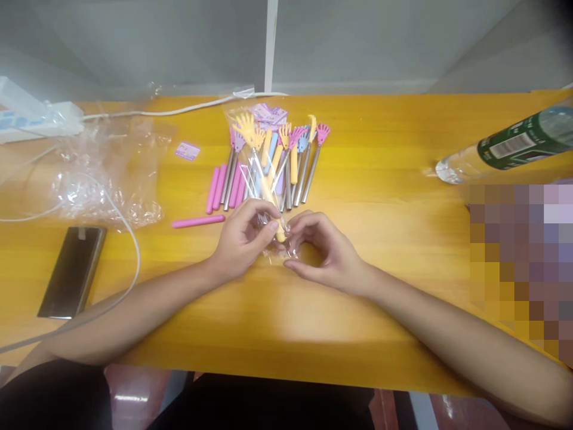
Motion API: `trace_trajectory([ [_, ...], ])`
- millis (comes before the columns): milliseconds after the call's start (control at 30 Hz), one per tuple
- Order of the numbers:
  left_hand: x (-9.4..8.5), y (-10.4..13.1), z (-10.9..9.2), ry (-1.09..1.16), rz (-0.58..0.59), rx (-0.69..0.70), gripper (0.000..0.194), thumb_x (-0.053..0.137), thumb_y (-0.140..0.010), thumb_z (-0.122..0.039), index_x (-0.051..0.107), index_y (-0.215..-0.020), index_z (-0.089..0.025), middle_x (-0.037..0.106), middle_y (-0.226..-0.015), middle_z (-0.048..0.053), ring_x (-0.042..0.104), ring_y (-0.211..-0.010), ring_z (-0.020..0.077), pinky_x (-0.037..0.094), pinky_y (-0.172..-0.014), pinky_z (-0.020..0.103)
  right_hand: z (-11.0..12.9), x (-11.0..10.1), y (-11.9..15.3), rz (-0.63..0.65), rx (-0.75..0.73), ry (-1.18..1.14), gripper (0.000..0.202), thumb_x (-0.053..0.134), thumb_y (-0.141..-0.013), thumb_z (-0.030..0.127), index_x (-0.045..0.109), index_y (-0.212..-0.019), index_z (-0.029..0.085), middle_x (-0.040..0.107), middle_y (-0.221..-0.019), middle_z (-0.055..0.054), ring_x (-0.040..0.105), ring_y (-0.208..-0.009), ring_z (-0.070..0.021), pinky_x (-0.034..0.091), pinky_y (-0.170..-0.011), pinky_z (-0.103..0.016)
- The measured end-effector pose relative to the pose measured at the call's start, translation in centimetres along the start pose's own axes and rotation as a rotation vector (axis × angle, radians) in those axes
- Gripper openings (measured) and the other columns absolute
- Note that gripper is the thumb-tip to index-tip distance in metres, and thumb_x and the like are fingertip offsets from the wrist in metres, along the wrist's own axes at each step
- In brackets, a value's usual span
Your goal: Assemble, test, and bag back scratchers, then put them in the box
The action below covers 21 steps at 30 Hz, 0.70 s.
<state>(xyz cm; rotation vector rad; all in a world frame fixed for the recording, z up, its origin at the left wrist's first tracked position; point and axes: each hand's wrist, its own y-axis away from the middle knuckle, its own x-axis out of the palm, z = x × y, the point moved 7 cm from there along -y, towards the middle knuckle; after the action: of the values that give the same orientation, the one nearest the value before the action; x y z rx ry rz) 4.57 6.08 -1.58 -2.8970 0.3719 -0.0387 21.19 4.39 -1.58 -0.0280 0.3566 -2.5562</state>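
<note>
You had tons of bare desk [358, 346] up front; left hand [245, 236] pinched the bagged yellow back scratcher [267, 191], right hand [329, 257] curled, fingers apart.

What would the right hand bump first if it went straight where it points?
The right hand would probably meet the clear wrapper around the yellow handle first; they may be touching.

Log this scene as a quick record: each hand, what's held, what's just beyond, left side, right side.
Left hand: gripping the wrapped item near its handle end
Right hand: beside that end, thumb and fingers apart
Held: yellow hand-headed stick in clear wrapper
Beyond: metal-shafted sticks, pink tubes
Left: clear plastic bags, dark phone-like device
Right: green-labelled bottle, tilted in view
</note>
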Motion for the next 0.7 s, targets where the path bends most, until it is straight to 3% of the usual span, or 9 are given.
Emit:
trace_trajectory([
  [167, -0.1, -1.1, 0.8, -0.034, 0.073, -0.043, 0.02, 0.073, -0.103, -0.038, 0.069, -0.113, -0.021, 0.07, -0.111, 0.006, 0.068, -0.103, 0.0177, 0.058, -0.092, 0.03, 0.8, -0.7, -0.3, 0.038, -0.11, 0.199, 0.045, 0.088, -0.09, 0.025, 0.057, -0.123, 0.025, 0.059, -0.117, -0.007, 0.066, -0.091, -0.0154, 0.062, -0.08, -0.032],
  [267, -0.1, -1.5, 1.5, 0.029, 0.124, -0.12, 0.024, 0.073, -0.103, -0.04, 0.069, -0.115, -0.02, 0.07, -0.113, 0.007, 0.068, -0.102, 0.0178, 0.058, -0.087, 0.029, 1.4, -0.7, -0.6, 0.131, -0.194, 0.404, 0.046, 0.091, -0.087, 0.032, 0.062, -0.122, 0.023, 0.059, -0.117, -0.009, 0.064, -0.096, -0.0185, 0.062, -0.081, -0.034],
  [433, 0.3, -1.5, 1.6, 0.045, 0.177, -0.182, 0.023, 0.072, -0.103, -0.039, 0.068, -0.114, -0.019, 0.07, -0.115, 0.008, 0.068, -0.1, 0.0179, 0.059, -0.086, 0.029, 1.7, -0.8, -0.5, 0.123, -0.284, 0.559, 0.008, 0.073, -0.1, 0.017, 0.072, -0.107, 0.021, 0.055, -0.107, -0.007, 0.062, -0.095, -0.0161, 0.057, -0.074, -0.028],
  [567, 0.5, -1.4, 1.7, 0.025, 0.199, -0.21, 0.017, 0.07, -0.103, -0.034, 0.069, -0.112, -0.019, 0.07, -0.111, 0.008, 0.069, -0.097, 0.0175, 0.059, -0.083, 0.029, 2.0, -1.1, -0.3, 0.102, -0.346, 0.602, 0.006, 0.077, -0.098, 0.019, 0.074, -0.104, 0.02, 0.054, -0.101, -0.006, 0.06, -0.084, -0.0136, 0.052, -0.065, -0.027],
  [700, 0.3, -1.4, 1.6, -0.043, 0.197, -0.182, 0.011, 0.07, -0.101, -0.029, 0.072, -0.108, -0.019, 0.073, -0.106, 0.006, 0.07, -0.099, 0.018, 0.057, -0.089, 0.031, 2.4, -1.6, -0.6, 0.092, -0.357, 0.522, 0.009, 0.08, -0.096, 0.021, 0.076, -0.104, 0.023, 0.06, -0.103, -0.007, 0.065, -0.089, -0.0171, 0.058, -0.072, -0.031],
])
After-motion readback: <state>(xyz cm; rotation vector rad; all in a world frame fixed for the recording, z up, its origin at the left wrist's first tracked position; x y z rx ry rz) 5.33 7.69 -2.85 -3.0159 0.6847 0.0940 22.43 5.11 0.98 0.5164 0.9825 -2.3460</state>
